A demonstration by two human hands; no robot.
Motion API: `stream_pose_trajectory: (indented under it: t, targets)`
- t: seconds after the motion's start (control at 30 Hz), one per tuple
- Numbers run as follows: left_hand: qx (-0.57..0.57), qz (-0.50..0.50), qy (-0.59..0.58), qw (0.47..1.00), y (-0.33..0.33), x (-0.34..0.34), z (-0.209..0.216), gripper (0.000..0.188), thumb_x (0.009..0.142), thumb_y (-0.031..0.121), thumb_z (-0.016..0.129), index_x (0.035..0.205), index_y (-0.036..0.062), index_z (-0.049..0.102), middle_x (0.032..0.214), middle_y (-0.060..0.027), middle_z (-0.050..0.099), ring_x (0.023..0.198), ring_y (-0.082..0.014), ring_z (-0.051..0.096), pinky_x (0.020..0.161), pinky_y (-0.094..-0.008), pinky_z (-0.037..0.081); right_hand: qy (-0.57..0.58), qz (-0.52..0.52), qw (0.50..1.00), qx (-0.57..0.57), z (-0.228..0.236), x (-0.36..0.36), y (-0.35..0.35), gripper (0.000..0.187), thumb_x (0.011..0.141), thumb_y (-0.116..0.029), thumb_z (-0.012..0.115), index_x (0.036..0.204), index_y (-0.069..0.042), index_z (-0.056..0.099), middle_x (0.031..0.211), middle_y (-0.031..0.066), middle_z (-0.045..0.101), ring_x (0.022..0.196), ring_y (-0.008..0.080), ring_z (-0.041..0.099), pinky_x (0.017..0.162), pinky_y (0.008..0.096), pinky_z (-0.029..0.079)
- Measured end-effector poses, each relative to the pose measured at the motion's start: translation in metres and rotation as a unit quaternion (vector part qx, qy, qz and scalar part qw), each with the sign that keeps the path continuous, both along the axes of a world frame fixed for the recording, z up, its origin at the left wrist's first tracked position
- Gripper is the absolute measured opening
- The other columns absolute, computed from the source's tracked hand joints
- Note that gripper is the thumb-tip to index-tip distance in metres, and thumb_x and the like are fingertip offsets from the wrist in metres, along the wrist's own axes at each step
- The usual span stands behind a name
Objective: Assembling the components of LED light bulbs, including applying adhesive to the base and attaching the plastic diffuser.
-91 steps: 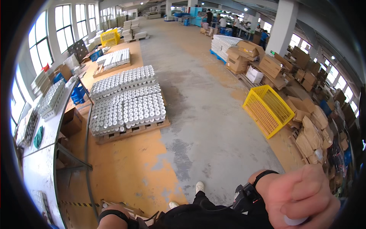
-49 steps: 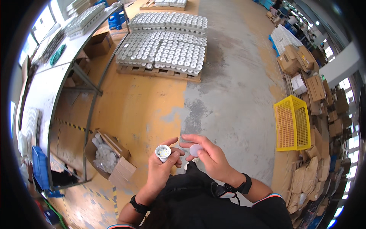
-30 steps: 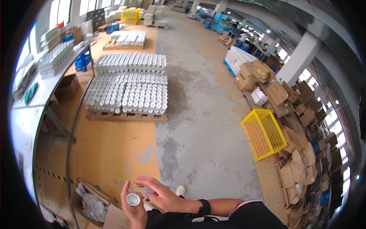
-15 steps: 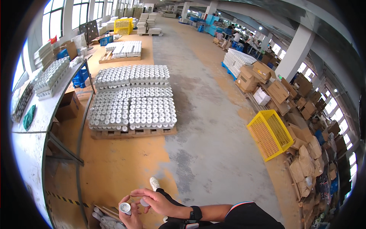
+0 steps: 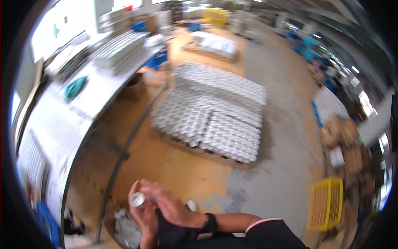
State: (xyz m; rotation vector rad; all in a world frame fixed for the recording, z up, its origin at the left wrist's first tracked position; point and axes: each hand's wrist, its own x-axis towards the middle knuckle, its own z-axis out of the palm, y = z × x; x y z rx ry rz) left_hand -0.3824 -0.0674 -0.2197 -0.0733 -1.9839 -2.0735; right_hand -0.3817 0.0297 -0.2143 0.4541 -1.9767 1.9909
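While the left hand grasps a white cup-shaped piece, the right hand is at its three o'clock; whether those blurred fingers hold anything, I cannot tell.

It's shot from the left of two side-by-side fisheyes on the wearer's head. Aimed down and forward, so the left hand and right hand sit pretty close, low and left of centre. A loaded pallet is mid-distance, the grey floor runs off toward the top, and the long table bows along the left rim.
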Motion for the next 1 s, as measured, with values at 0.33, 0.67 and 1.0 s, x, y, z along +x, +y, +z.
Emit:
stream_pose_trajectory:
  t: [0.33,0.67,1.0]
  targets:
    - [-0.079,0.177,-0.025,0.981,-0.078,-0.148,-0.005,0.041,0.080,0.001,0.055,0.119,0.0022,0.044,0.091,-0.0025,0.055,0.076,-0.0065,0.050,0.068,-0.0199,0.042,-0.181,0.217,0.957,0.058,-0.006,-0.193,-0.049,0.020,0.085,-0.008,0.049,0.104,-0.002,0.053,0.095,0.0086,0.058,0.087,0.0160,0.057,0.075,0.0259,0.044]
    - [-0.041,0.173,-0.132,0.975,-0.185,-0.315,0.003,0.037,0.081,0.007,0.056,0.117,0.0042,0.047,0.075,0.0019,0.050,0.065,-0.0045,0.045,0.059,-0.0194,0.039,-0.386,0.417,0.821,0.054,-0.002,-0.383,-0.139,0.015,0.085,-0.017,0.052,0.084,-0.003,0.056,0.066,-0.0014,0.054,0.055,0.0032,0.047,0.049,0.0164,0.036]
    - [0.088,0.180,-0.234,0.951,-0.237,-0.457,-0.016,0.032,0.083,0.009,0.056,0.114,0.0026,0.048,0.069,0.0022,0.053,0.057,-0.0032,0.046,0.049,-0.0180,0.037,-0.388,0.470,0.784,0.119,-0.032,-0.574,-0.192,0.015,0.084,-0.017,0.053,0.081,-0.003,0.056,0.064,-0.0016,0.054,0.054,0.0026,0.046,0.049,0.0166,0.036]
